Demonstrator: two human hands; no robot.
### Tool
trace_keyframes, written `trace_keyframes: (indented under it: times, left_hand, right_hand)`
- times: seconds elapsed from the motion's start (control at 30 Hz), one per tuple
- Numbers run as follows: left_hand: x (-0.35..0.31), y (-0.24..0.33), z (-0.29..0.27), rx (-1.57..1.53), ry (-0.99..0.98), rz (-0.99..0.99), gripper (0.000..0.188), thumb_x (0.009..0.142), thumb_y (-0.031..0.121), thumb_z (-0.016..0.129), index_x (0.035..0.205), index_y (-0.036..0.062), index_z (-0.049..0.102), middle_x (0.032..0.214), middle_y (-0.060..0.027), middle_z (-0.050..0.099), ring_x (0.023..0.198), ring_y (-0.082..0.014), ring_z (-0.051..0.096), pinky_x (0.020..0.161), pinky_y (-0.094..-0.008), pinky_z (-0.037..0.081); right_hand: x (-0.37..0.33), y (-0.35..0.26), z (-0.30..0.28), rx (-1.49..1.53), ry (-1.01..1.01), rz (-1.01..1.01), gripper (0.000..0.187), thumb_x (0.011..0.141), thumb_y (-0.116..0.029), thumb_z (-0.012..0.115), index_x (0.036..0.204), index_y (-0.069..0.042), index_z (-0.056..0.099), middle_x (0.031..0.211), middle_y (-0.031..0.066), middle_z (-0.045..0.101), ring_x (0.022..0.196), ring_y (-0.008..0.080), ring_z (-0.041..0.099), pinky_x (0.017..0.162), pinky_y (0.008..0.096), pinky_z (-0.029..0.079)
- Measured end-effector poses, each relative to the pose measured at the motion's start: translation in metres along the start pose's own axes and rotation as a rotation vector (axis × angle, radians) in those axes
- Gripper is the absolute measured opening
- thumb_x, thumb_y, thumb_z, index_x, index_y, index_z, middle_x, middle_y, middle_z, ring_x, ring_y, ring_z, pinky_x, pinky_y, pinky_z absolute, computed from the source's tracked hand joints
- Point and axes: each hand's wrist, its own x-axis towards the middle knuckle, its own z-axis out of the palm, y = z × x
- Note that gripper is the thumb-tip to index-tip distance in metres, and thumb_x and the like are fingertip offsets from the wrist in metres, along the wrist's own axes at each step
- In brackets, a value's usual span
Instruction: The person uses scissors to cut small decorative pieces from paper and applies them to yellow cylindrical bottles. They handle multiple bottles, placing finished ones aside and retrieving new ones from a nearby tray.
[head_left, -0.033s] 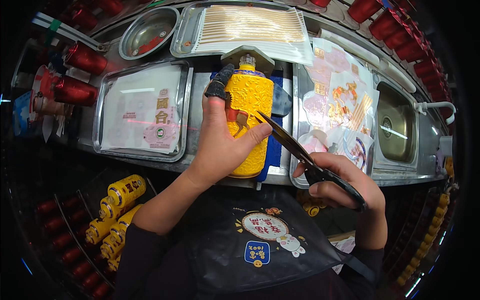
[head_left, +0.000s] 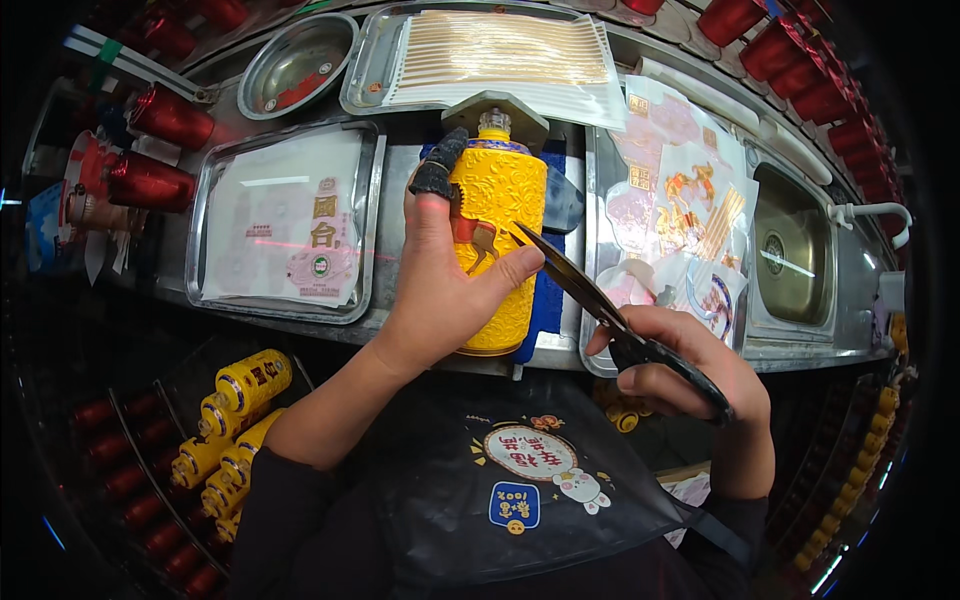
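At the near edge of the bench [head_left: 556, 350], the bottle [head_left: 512, 205], neck pointing away, is clasped by the left hand [head_left: 445, 290], its right side overhung by scissors [head_left: 588, 293] gripped in the right hand [head_left: 695, 355].

On my feed, the embossed yellow cylindrical bottle [head_left: 515, 215] lies on a blue cloth [head_left: 549, 290] on the grey metal tabletop [head_left: 570, 270], between a left rectangular metal tray [head_left: 374, 220] and a right rectangular metal tray [head_left: 591, 190]. Behind it I see a long metal tray [head_left: 373, 62], left of which sits a round metal bowl [head_left: 257, 72]; a rectangular metal sink [head_left: 797, 290] adjoins rightward.
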Motion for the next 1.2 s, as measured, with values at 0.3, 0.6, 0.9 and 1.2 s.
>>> trace_keyframes:
  times: [0.3, 0.6, 0.9, 1.2]
  left_hand:
    - [-0.001, 0.000, 0.000, 0.012, -0.008, -0.046, 0.055, 0.087, 0.014, 0.078, 0.119, 0.0017, 0.035, 0.115, -0.0134, 0.062, 0.103, -0.0198, 0.066, 0.086, -0.0343, 0.056]
    - [-0.001, 0.000, 0.000, 0.007, -0.004, -0.012, 0.056, 0.087, 0.012, 0.077, 0.122, 0.0020, 0.035, 0.115, -0.0131, 0.063, 0.103, -0.0196, 0.066, 0.085, -0.0342, 0.057]
    - [-0.002, 0.008, 0.001, -0.211, -0.009, -0.153, 0.080, 0.078, 0.021, 0.085, 0.134, -0.0007, 0.034, 0.124, -0.0165, 0.043, 0.114, -0.0283, 0.054, 0.097, -0.0405, 0.047]
    - [-0.002, -0.001, -0.001, 0.003, -0.007, -0.008, 0.056, 0.088, 0.014, 0.077, 0.123, 0.0014, 0.036, 0.115, -0.0127, 0.063, 0.103, -0.0193, 0.066, 0.086, -0.0339, 0.056]
  right_hand:
    - [-0.005, -0.001, 0.003, -0.001, -0.007, 0.023, 0.028, 0.086, -0.001, 0.060, 0.114, -0.001, 0.059, 0.085, -0.0009, 0.052, 0.083, 0.0071, 0.049, 0.076, 0.0242, 0.042]
    - [-0.001, 0.000, 0.003, 0.016, 0.002, 0.002, 0.033, 0.081, -0.008, 0.062, 0.114, -0.002, 0.060, 0.071, -0.0034, 0.051, 0.056, 0.0052, 0.046, 0.052, 0.0219, 0.035]
    - [0.000, 0.003, 0.005, 0.022, 0.009, -0.015, 0.033, 0.081, -0.009, 0.062, 0.113, -0.002, 0.059, 0.067, -0.0035, 0.051, 0.049, 0.0047, 0.045, 0.046, 0.0212, 0.032]
    - [-0.001, 0.003, 0.005, 0.030, 0.007, -0.016, 0.033, 0.081, -0.010, 0.062, 0.113, -0.002, 0.059, 0.066, -0.0034, 0.051, 0.048, 0.0047, 0.044, 0.045, 0.0212, 0.032]
